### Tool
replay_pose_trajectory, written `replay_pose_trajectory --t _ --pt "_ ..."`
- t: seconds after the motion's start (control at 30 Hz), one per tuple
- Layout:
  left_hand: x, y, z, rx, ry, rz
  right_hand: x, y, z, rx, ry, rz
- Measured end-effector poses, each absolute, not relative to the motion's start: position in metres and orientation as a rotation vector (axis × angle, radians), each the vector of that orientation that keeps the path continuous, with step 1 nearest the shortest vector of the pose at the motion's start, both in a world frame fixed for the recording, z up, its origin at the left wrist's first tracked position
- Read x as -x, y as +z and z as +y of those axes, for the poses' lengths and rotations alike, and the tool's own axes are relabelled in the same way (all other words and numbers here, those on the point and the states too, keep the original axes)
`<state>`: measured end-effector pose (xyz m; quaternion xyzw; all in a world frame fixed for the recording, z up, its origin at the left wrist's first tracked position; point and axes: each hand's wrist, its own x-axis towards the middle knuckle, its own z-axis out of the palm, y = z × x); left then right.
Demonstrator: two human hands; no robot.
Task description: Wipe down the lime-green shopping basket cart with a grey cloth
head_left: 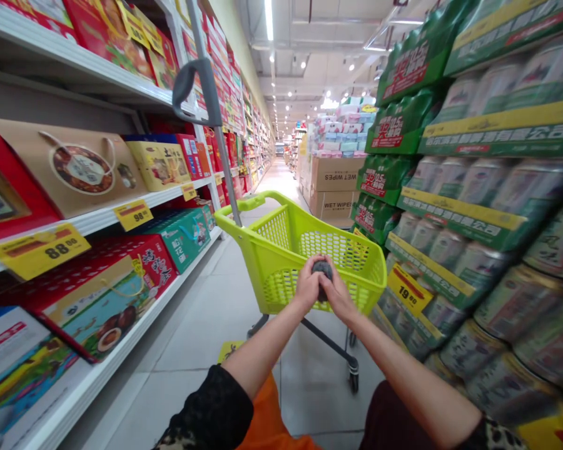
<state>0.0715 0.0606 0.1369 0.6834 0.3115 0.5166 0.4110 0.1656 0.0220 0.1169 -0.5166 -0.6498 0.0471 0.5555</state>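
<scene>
Out in front, both of my hands come together round a small dark grey, rounded object, partly covered by the fingers; its kind is unclear. My left hand [308, 282] curls about its left side. My right hand [336, 290] closes over its right side, thumbs near each other. Just behind the hands is a lime-green shopping cart [267, 265] with perforated basket walls. Its grey pole and handle [207, 94] rise at the left. I cannot tell whether the hands touch the basket.
Shelves [107, 206] of boxed gift packs run along the left. On the right rises a tall stack of canned drinks [450, 231]. Wet-wipes cartons [335, 175] stand beyond the cart, beside an aisle leading away. A cart wheel [353, 378] rests on the tiled floor.
</scene>
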Motion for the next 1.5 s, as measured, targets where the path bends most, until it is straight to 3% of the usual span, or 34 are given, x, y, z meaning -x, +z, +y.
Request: replay_pose_trajectory --t 0.13,0.3,0.4,0.57,0.67,0.77,0.97,1.07,1.17,1.37,1.5 --pt "-0.046 0.138 0.059 -1.109 1.229 0.739 -0.114 0.099 0.047 1.162 0.148 -1.486" --pt "0.018 0.139 0.07 -1.053 1.145 0.678 -0.076 0.088 0.075 1.075 0.096 -1.681" --pt "0.059 0.14 0.086 -1.111 1.221 0.808 -0.058 0.115 0.098 0.951 0.007 -1.859" --pt "0.112 0.126 0.115 -1.015 1.312 1.222 -0.025 0.191 0.15 0.769 -0.484 -2.157" --pt "0.126 0.105 0.121 -1.057 1.314 1.392 -0.011 0.21 0.177 0.698 -0.667 -2.307" --pt "0.131 0.082 0.116 -1.143 1.337 1.459 -0.009 0.187 0.192 0.641 -0.729 -2.448" --pt "0.137 0.055 0.096 -1.539 1.161 1.64 -0.032 0.063 0.175 0.601 -0.625 -2.717" --pt "0.134 0.054 0.09 -1.712 1.041 1.682 -0.044 0.027 0.159 0.624 -0.582 -2.862" --pt "0.128 0.057 0.088 -1.846 0.956 1.758 -0.046 0.049 0.157 0.59 -0.646 -2.824" --pt "0.111 0.063 0.091 -2.001 0.976 1.89 -0.038 0.153 0.183 0.786 -0.809 -2.366" --pt "0.099 0.067 0.082 -2.195 0.945 1.84 -0.051 0.122 0.181 0.797 -0.824 -2.513"
